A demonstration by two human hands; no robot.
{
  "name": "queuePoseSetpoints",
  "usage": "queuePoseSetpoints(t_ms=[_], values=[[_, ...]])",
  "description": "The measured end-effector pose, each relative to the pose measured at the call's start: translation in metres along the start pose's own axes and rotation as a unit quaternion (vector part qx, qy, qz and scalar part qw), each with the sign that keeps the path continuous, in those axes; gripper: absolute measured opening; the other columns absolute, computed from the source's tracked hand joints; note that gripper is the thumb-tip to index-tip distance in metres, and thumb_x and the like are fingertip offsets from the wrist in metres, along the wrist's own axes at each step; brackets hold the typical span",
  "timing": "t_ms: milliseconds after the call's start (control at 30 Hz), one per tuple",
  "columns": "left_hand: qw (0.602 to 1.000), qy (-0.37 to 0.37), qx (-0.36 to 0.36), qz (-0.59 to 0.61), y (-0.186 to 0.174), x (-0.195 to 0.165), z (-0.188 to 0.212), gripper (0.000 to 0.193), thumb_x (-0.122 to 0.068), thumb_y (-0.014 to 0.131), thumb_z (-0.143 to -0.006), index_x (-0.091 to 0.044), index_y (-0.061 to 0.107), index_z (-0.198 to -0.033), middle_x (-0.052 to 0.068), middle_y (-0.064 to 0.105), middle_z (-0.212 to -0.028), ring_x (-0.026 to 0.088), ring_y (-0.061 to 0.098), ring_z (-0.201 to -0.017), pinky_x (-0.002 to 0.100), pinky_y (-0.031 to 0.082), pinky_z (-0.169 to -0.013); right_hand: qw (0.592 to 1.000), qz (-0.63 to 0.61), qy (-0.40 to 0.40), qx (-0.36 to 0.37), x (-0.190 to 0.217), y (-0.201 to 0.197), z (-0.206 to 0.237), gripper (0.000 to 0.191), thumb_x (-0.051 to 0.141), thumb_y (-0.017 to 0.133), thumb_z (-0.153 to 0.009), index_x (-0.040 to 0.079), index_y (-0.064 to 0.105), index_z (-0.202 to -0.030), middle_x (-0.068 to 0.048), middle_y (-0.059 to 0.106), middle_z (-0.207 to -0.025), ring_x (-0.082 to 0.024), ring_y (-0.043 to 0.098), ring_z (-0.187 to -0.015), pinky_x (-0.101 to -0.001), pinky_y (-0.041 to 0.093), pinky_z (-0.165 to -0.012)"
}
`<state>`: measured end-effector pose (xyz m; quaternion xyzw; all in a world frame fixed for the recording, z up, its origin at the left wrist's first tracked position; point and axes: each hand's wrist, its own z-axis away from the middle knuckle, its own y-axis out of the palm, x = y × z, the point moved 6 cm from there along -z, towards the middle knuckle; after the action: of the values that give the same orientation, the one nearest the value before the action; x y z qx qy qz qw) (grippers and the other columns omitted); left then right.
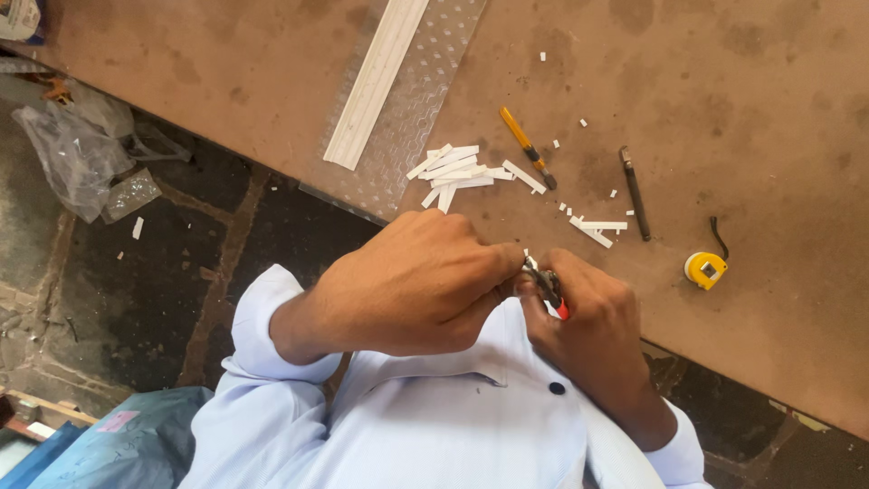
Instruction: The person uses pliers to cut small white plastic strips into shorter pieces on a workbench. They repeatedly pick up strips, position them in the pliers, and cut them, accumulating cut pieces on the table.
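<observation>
While left hand (416,281) pinches a white strip (529,261), right hand (588,312) fingers grasping cutter (549,288).

Pale blue shirt (434,426), long sleeves cuffed at wrists, one dark button (557,388).

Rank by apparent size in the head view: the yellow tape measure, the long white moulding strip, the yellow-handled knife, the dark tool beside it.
1. Long white moulding strip
2. Dark tool and yellow-handled knife: similar length, too close to rank
3. Yellow tape measure

Brown worktable (742,81), dark stone floor (244,226)
</observation>
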<state>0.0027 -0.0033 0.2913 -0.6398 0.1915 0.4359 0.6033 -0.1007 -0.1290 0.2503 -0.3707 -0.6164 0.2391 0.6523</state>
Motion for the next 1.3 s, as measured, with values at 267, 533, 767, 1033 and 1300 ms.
queuePoseSetpoints(t_ms=[267,533,767,1033,1300], values=[[0.999,0.035,0.013,-0.001,0.009,-0.002,-0.006,0.015,-0.017,0.062,-0.089,-0.006,0.063,-0.079,0.015,0.058,-0.055,0.040,0.059,-0.055,0.051,0.043,-0.050,0.996,-0.081,-0.024,-0.026,-0.002,-0.006,0.005,0.024,0.005,0.073,-0.083,0.004,0.051,-0.073,-0.006,0.045,-0.059,-0.020,0.046,-0.048,-0.0335,0.037,-0.050],[0.961,0.131,-0.134,0.202,-0.004,0.029,0.010,0.011,-0.002,0.056,-0.098,-0.002,0.063,-0.106,0.009,0.067,-0.084,0.025,0.066,-0.075,0.036,0.051,-0.068,0.924,-0.278,0.224,-0.138,-0.077,-0.002,0.024,0.032,-0.005,0.076,-0.087,0.008,0.047,-0.077,0.003,0.049,-0.068,-0.005,0.043,-0.057,-0.0227,0.035,-0.052],[0.897,-0.127,-0.174,0.385,0.079,0.150,-0.024,0.022,-0.013,0.054,-0.109,0.001,0.064,-0.096,-0.002,0.059,-0.073,0.005,0.050,-0.063,0.025,0.042,-0.054,0.857,-0.355,0.284,-0.243,-0.163,0.008,0.053,0.029,-0.008,0.072,-0.083,0.007,0.048,-0.087,-0.002,0.057,-0.074,-0.009,0.060,-0.059,-0.0246,0.050,-0.052],[0.849,-0.240,-0.286,0.373,0.129,0.221,-0.068,0.025,-0.010,0.059,-0.099,0.002,0.070,-0.117,0.003,0.066,-0.072,0.009,0.056,-0.056,0.026,0.045,-0.050,0.827,-0.275,0.407,-0.273,-0.239,0.023,0.104,0.021,-0.001,0.078,-0.076,0.001,0.061,-0.087,-0.006,0.062,-0.070,-0.012,0.058,-0.056,-0.0296,0.049,-0.050],[0.881,-0.328,-0.287,0.185,0.130,0.201,-0.111,0.025,-0.015,0.064,-0.093,0.001,0.066,-0.112,0.017,0.073,-0.083,0.029,0.076,-0.070,0.039,0.060,-0.063,0.812,-0.194,0.461,-0.301,-0.281,0.029,0.143,0.021,0.006,0.082,-0.075,-0.002,0.065,-0.086,-0.008,0.065,-0.073,-0.014,0.059,-0.060,-0.0317,0.051,-0.054]])
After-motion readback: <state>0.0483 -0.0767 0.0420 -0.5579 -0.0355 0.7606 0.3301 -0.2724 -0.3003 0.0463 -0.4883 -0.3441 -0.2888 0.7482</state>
